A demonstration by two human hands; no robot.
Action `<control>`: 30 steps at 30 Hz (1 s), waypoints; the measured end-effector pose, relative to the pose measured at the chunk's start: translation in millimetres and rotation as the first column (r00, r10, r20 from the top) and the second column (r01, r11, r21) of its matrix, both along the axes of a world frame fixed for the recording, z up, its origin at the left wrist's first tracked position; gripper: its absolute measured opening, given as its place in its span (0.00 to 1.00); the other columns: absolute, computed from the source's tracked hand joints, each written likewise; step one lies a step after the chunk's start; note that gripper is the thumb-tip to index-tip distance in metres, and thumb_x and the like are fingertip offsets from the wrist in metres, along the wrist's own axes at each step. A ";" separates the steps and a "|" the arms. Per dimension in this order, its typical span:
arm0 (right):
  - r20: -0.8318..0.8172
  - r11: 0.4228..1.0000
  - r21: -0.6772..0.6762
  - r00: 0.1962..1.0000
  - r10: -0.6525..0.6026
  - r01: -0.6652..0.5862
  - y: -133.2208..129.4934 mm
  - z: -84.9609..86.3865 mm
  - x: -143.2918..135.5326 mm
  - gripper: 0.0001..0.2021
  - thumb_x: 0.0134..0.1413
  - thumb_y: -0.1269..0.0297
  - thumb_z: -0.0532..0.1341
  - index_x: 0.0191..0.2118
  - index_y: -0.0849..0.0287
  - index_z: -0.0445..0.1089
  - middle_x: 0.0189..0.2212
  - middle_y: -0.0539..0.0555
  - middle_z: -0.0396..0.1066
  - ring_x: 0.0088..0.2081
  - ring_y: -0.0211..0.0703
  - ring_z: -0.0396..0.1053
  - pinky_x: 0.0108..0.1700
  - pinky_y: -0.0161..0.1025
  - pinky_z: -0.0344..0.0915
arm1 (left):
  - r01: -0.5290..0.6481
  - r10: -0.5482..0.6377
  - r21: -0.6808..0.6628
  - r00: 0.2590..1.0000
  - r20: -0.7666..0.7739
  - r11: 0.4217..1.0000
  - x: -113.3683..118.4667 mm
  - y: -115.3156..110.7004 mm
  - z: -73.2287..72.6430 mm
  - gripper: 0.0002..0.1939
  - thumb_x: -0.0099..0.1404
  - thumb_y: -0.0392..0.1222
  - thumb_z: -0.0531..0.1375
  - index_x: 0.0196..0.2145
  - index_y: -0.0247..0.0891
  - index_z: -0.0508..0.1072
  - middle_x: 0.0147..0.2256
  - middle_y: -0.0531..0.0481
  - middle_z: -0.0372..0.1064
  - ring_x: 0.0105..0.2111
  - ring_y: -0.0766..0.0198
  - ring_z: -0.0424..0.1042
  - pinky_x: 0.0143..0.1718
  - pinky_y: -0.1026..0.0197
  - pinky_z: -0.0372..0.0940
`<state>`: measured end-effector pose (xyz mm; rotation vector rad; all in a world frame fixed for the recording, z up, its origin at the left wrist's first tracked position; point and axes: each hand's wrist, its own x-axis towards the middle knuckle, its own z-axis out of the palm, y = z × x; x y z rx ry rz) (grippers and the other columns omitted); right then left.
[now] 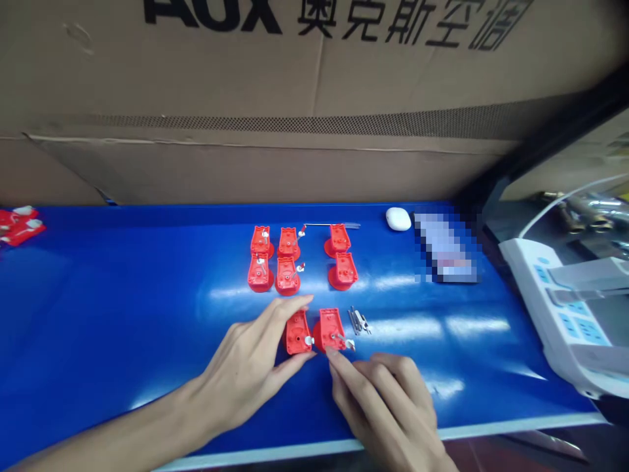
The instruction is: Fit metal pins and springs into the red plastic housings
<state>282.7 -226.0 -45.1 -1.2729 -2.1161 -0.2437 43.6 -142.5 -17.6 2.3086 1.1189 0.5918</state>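
Note:
Two red plastic housings stand side by side near the front of the table. My left hand (250,357) spans the left red housing (297,335), thumb at its front edge and fingers at its far edge. A small white piece sits at that housing's right side. My right hand (388,400) is closed, with its fingertips at the lower left corner of the right red housing (330,326). A small metal pin with a white end (349,343) lies across this housing's lower right corner. Whether anything small is between my right fingertips is hidden.
Several more red housings (287,275) stand in two rows behind my hands. Small dark and white pins (360,321) lie right of them. A white earbud case (398,219), a blurred phone (446,246) and a white power strip (560,308) are rightward; red parts (19,226) lie far left.

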 end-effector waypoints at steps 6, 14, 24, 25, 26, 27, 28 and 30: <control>-0.083 0.998 0.047 0.996 -0.029 0.033 -7.3 19.9 14.5 0.28 0.60 0.74 0.72 0.65 0.51 0.75 0.27 0.45 0.77 0.30 0.43 0.73 0.35 0.44 0.67 | -0.012 0.012 -0.006 1.000 -0.020 1.000 0.0 -0.4 -1.2 0.37 0.75 0.44 0.69 0.74 0.49 0.57 0.66 0.42 0.72 0.48 0.52 0.85 0.42 0.53 0.82; -0.296 0.970 -0.123 0.925 -0.238 0.210 23.1 35.8 47.7 0.12 0.68 0.71 0.67 0.53 0.52 0.77 0.30 0.47 0.74 0.31 0.41 0.69 0.40 0.45 0.63 | -0.006 0.006 -0.005 1.000 -0.015 1.000 -1.2 -0.3 -1.9 0.39 0.74 0.45 0.69 0.75 0.48 0.56 0.66 0.39 0.72 0.52 0.49 0.85 0.45 0.50 0.82; -0.365 0.877 -0.438 0.853 -0.374 0.197 30.8 19.0 52.1 0.09 0.73 0.54 0.65 0.50 0.50 0.79 0.38 0.50 0.77 0.39 0.44 0.76 0.44 0.44 0.71 | -0.009 0.009 -0.010 1.000 -0.019 1.000 -0.3 0.2 2.1 0.40 0.73 0.44 0.71 0.74 0.48 0.56 0.65 0.40 0.74 0.49 0.50 0.85 0.44 0.50 0.82; -0.362 0.867 -0.462 0.854 -0.375 0.185 31.1 18.6 52.6 0.09 0.73 0.54 0.65 0.50 0.50 0.79 0.39 0.50 0.78 0.40 0.44 0.77 0.44 0.43 0.72 | -0.011 0.011 -0.008 1.000 -0.018 1.000 -0.3 0.5 2.3 0.40 0.73 0.44 0.71 0.74 0.48 0.56 0.65 0.40 0.74 0.49 0.50 0.85 0.44 0.50 0.82; -0.358 0.858 -0.484 0.855 -0.375 0.174 31.4 18.4 53.1 0.10 0.73 0.53 0.65 0.50 0.50 0.79 0.40 0.51 0.78 0.40 0.44 0.77 0.44 0.43 0.72 | -0.011 0.011 -0.009 1.000 -0.016 1.000 -0.3 0.9 2.4 0.40 0.73 0.44 0.71 0.74 0.48 0.56 0.65 0.40 0.74 0.49 0.50 0.85 0.44 0.50 0.82; -0.355 0.850 -0.501 0.856 -0.375 0.165 31.9 18.5 53.5 0.11 0.73 0.52 0.65 0.50 0.51 0.79 0.41 0.52 0.79 0.40 0.44 0.77 0.44 0.43 0.73 | -0.012 0.012 -0.012 1.000 -0.017 1.000 -0.4 1.1 2.3 0.40 0.73 0.44 0.71 0.74 0.48 0.56 0.65 0.41 0.74 0.50 0.50 0.85 0.44 0.51 0.82; -0.354 0.844 -0.514 0.857 -0.375 0.157 32.4 18.7 53.8 0.12 0.73 0.51 0.65 0.50 0.51 0.79 0.41 0.52 0.79 0.40 0.45 0.78 0.43 0.43 0.73 | -0.013 0.013 -0.017 1.000 -0.019 1.000 -0.6 1.3 2.1 0.41 0.73 0.44 0.71 0.74 0.48 0.56 0.65 0.41 0.74 0.50 0.50 0.85 0.44 0.51 0.82; -0.356 0.835 -0.530 0.856 -0.376 0.147 33.1 19.6 54.8 0.13 0.73 0.50 0.65 0.50 0.52 0.80 0.41 0.53 0.79 0.40 0.46 0.78 0.43 0.43 0.73 | -0.013 0.012 -0.024 1.000 -0.023 1.000 -0.8 1.4 1.5 0.41 0.73 0.45 0.71 0.75 0.49 0.55 0.66 0.41 0.73 0.52 0.50 0.84 0.44 0.52 0.82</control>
